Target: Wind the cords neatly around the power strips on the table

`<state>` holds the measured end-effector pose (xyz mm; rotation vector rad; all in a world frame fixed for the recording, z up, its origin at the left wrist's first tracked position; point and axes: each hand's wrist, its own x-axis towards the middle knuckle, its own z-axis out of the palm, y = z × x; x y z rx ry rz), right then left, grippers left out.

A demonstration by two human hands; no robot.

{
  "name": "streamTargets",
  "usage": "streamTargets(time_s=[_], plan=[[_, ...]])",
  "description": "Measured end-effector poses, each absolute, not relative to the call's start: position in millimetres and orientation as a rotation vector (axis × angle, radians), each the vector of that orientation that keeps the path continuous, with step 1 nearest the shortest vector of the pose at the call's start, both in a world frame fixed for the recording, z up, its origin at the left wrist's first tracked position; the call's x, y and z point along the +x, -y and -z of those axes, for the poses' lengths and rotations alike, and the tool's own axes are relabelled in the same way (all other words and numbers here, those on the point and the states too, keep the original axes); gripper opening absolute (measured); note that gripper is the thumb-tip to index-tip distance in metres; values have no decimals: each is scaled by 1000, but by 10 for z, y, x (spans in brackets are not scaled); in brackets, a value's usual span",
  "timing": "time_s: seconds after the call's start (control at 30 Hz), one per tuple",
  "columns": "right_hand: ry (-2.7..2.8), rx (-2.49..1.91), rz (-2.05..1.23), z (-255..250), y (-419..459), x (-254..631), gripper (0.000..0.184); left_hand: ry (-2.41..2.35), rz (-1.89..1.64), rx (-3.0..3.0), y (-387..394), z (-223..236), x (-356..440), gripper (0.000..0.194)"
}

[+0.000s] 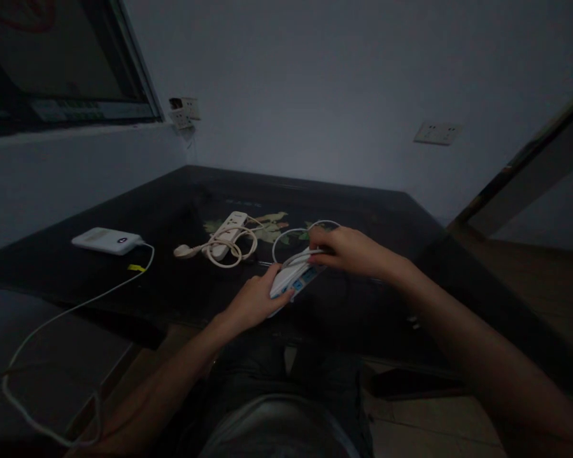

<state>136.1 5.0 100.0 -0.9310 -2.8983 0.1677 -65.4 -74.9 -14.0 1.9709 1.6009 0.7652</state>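
Observation:
In the head view a white power strip with blue socket areas is tilted above the dark table. My left hand grips its near end, thumb on one side and fingers on the other. My right hand is closed on the strip's white cord near the far end. A loop of that cord arches up behind the strip. Left of my hands lies a second white power strip, its cord coiled over it and its plug beside it.
A white power bank lies at the left, with a white cable running off the table's near edge. A small yellow tag is close to that cable. Wall sockets are on the back wall, and a window is at upper left.

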Motion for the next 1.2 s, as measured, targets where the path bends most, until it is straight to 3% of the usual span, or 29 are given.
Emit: streamTargets(time_s=[0.33,0.67,0.8,1.03,1.2], plan=[[2564,-624,-852,-570,369,1289,21,-1599,-1033,1782,713,183,-684,31],[1902,-751,-1903,-118,339,1468,53,-1625,-1286,1652,715,140,-928,31],[1742,-803,-1797,-215,390,1574,50,-1669,-1304,1631,719,140,-979,34],[2093,-926,-1351,-697,677,1670,44,-1443,-1396,1350,742,217,-869,53],[2179,-920,-964,-700,660,1689,36,-953,-1282,1011,839,149,-759,42]])
